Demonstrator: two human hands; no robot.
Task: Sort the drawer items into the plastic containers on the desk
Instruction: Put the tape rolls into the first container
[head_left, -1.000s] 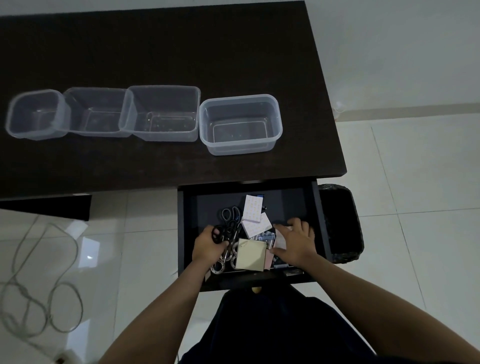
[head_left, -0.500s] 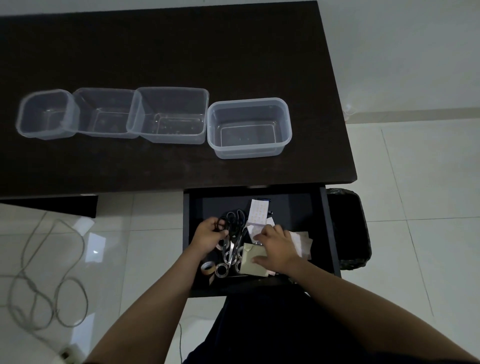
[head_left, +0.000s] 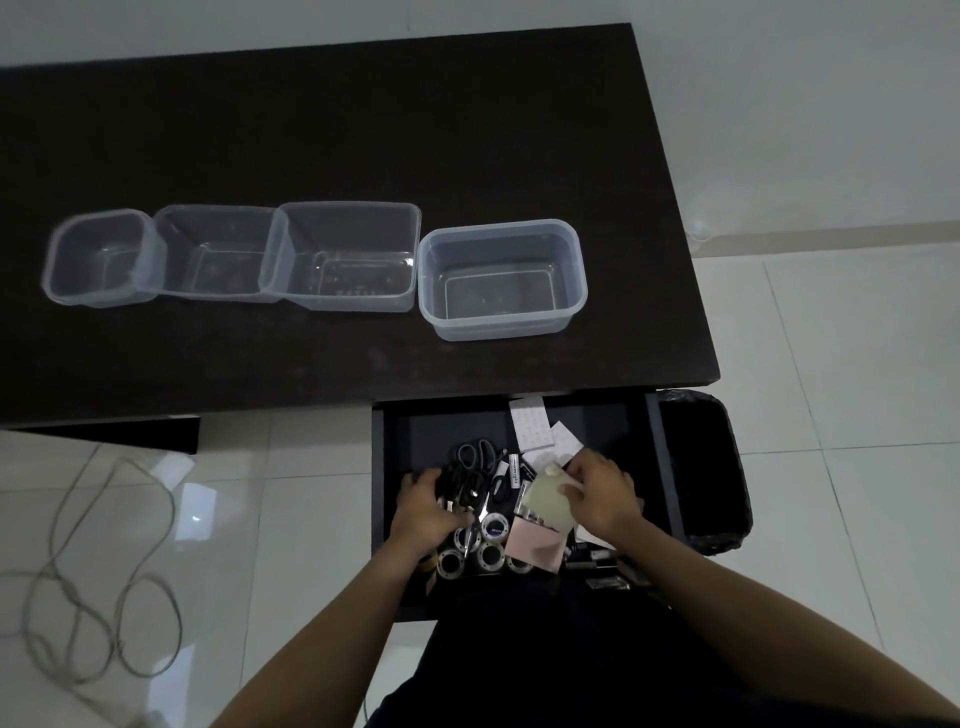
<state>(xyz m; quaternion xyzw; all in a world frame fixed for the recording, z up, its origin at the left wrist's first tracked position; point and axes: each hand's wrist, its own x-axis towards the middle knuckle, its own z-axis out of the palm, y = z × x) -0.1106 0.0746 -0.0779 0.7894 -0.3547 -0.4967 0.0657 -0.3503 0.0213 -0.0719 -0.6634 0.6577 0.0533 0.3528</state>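
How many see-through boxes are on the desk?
4, in a row on the desk: small box far left, second box, third box, fourth box far right. All look empty; none seem hidden.

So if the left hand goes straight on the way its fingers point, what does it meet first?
Probably the black scissors: the left hand points up and right at their handles and seems to grip them already, though depth is unclear.

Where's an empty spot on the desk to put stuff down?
The desk is bare behind the row of four containers, and in a strip between them and its front edge. The open drawer is bare at its back left corner; its front is crowded under both hands.
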